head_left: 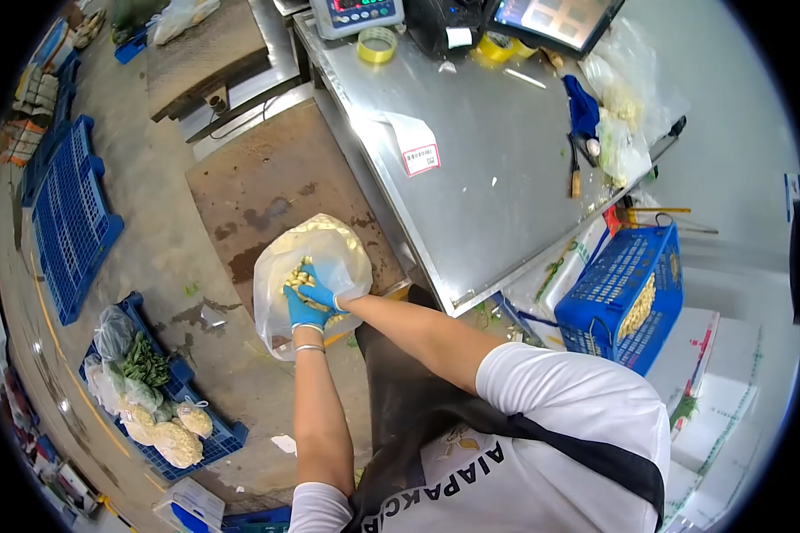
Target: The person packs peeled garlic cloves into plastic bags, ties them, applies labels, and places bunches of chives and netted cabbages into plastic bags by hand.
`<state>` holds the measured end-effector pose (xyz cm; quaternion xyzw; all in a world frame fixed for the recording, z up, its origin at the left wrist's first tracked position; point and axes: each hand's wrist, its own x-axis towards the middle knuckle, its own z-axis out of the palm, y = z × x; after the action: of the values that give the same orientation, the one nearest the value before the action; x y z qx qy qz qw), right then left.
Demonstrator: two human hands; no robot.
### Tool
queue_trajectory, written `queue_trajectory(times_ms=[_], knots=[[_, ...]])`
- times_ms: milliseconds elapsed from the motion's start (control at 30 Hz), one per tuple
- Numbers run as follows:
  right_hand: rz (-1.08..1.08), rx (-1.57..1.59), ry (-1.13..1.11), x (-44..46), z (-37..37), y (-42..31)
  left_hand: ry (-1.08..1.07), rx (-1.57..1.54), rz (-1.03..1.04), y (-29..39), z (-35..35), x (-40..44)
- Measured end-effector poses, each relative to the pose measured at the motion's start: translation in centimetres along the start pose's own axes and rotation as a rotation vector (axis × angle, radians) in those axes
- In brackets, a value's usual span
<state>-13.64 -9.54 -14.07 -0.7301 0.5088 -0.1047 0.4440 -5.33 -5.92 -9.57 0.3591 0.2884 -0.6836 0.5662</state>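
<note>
So there's this big clear plastic bag (274, 306) with its mouth gaping up at the camera, and pale, clove-like pieces (299, 278) inside. It's kinda slumped and roundish, but the longer way runs from lower left to upper right in the view, slanting off from the person.

Both hands are in blue gloves and down in the mouth of the bag, right next to each other. Left hand (304, 313) is on the near side of the pile, right hand (317, 290) just beside it, fingers curved around the pieces with some gaps between them. Honestly can't tell if either one is squeezing any.

The bag sits at the near end of a low brown board (276, 169), all stained and with damp-looking dark patches, and part of the bag overlaps its edge. Concrete floor (164, 231) around that.

Off to the right is a shiny metal table (471, 195) with a scale (357, 16), a roll of yellow tape (377, 45), a screen (556, 19) and a paper label (420, 158) on it. Past its near corner there's a blue basket (596, 306) with more pale bits in it. Over on the left, blue pallets (73, 218), the nearer one loaded with bagged greens (145, 360).
</note>
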Motion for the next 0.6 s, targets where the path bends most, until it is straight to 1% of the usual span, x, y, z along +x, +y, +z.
queue_trajectory(times_ms=[100,133,233,267,333,367,400,433,467,533,567,600], knots=[[0.039,0.061,-0.173,-0.7,-5.0,-4.2,0.088,0.111,0.042,0.2,-0.5,-0.3],[0.103,0.087,-0.109,-1.0,-4.5,-4.4,0.071,0.051,0.033,0.0,-0.2,-0.7],[0.088,0.064,-0.175,-0.9,-4.6,-4.9,-0.059,-0.088,0.009,0.3,-0.3,-0.6],[0.144,0.041,-0.177,-1.2,-6.0,-6.1,-0.123,-0.028,0.068,0.5,-2.5,1.5],[0.258,-0.003,-0.176,-2.2,-9.9,-9.6,-0.126,0.012,0.122,0.9,-2.5,1.9],[0.265,0.154,-0.079,-1.9,-7.8,-8.6,-0.13,0.031,0.147,0.9,-1.9,2.0],[0.271,0.311,0.016,-1.1,-3.9,-6.7,-0.018,0.068,0.181,0.8,-0.4,1.2],[0.275,0.47,0.11,-1.1,-1.8,-5.8,-0.008,0.065,0.202,0.6,-0.2,1.3],[0.336,0.681,-0.073,-1.5,-3.6,-6.4,0.004,0.062,0.227,0.6,-0.5,1.6],[0.217,0.528,-0.121,-3.2,-6.0,-7.1,0.02,0.056,0.285,0.5,-0.4,1.4],[0.152,0.447,-0.141,-3.7,-7.0,-7.3,0.032,0.084,0.281,0.4,0.0,1.1],[0.123,0.565,-0.15,-4.4,-7.0,-6.6,0.046,0.106,0.281,0.2,0.3,0.7]])
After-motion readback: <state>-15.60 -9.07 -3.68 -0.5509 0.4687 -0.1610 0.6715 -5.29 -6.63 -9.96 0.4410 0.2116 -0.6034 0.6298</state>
